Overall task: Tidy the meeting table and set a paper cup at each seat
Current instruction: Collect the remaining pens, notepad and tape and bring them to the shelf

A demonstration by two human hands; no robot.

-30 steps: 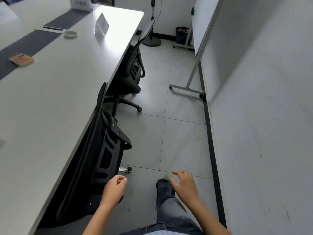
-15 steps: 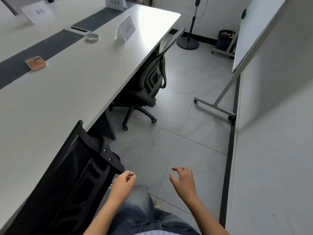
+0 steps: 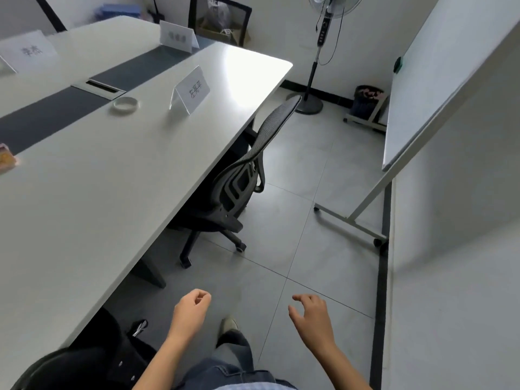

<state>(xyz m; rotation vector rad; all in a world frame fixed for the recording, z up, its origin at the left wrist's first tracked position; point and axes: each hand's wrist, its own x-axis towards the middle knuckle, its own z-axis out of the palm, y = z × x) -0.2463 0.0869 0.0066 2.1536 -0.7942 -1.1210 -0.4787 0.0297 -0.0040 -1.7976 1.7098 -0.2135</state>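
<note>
The long white meeting table [image 3: 118, 192] with a dark centre strip fills the left of the head view. On it stand a clear name card [image 3: 191, 91], two more name cards [image 3: 177, 36] [image 3: 28, 50] farther back, a roll of clear tape [image 3: 126, 104] and a small orange packet [image 3: 5, 161] at the left edge. No paper cup is in view. My left hand [image 3: 191, 313] hangs loosely curled over the floor, holding nothing. My right hand [image 3: 312, 316] is beside it with fingers apart, also holding nothing.
A black mesh chair [image 3: 242, 175] is tucked under the table's right side; another chair back [image 3: 84, 361] sits at bottom left. A whiteboard on a wheeled stand [image 3: 422, 108] lines the right wall. A standing fan [image 3: 318, 52] and a waste bin [image 3: 365, 101] are at the far end.
The view has moved forward along the table's right side and lifted; the near chair has slid to bottom left, and the far table end and fan came into view. Both hands stay free.
</note>
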